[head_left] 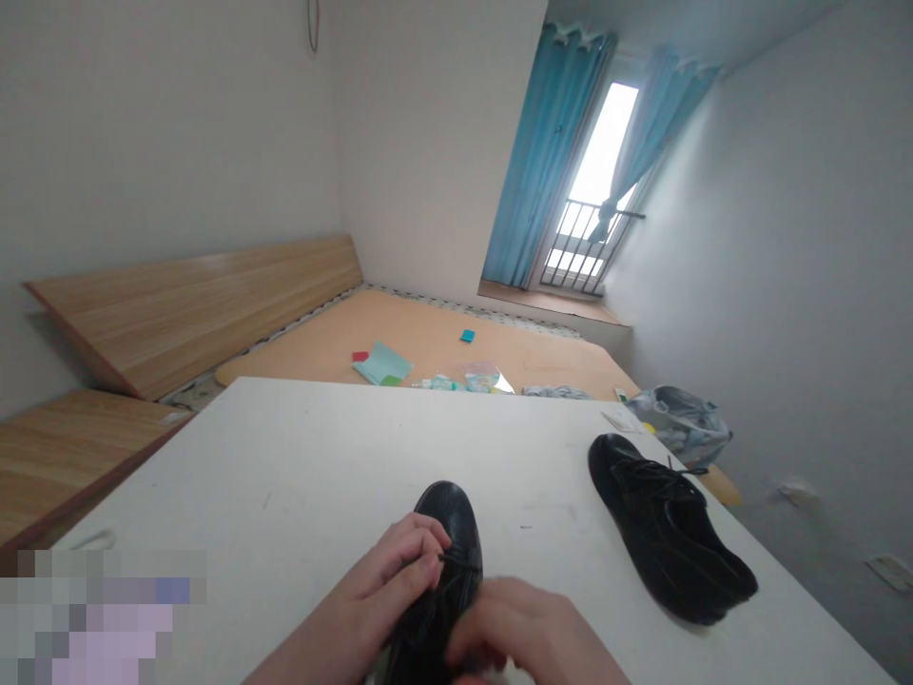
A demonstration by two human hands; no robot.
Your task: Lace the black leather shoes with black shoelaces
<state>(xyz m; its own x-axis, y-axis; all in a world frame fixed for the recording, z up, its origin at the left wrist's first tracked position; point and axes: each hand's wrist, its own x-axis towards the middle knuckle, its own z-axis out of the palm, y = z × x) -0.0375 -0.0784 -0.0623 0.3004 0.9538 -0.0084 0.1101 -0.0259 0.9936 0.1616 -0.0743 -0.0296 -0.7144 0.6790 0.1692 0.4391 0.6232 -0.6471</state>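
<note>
A black lace-up shoe (451, 514) lies on the white table in front of me, its toe pointing away. My left hand (403, 571) is at the shoe's left side, thumb and forefinger pinched on a dark shoelace (460, 563) over the lacing. Over the right and rear part of the same shoe, my right hand (517, 623) is curled and blurred. Its fingertips are partly hidden, and what they pinch cannot be made out. The two hands cover much of the shoe's middle and opening.
Another black lace-up shoe (660, 533) sits on the right of the white table (320, 457). Beyond the far edge is a bed (428, 319) with packets and paper on it. A plastic bag (685, 419) stands at the right; a wooden headboard (214, 309) is at the left.
</note>
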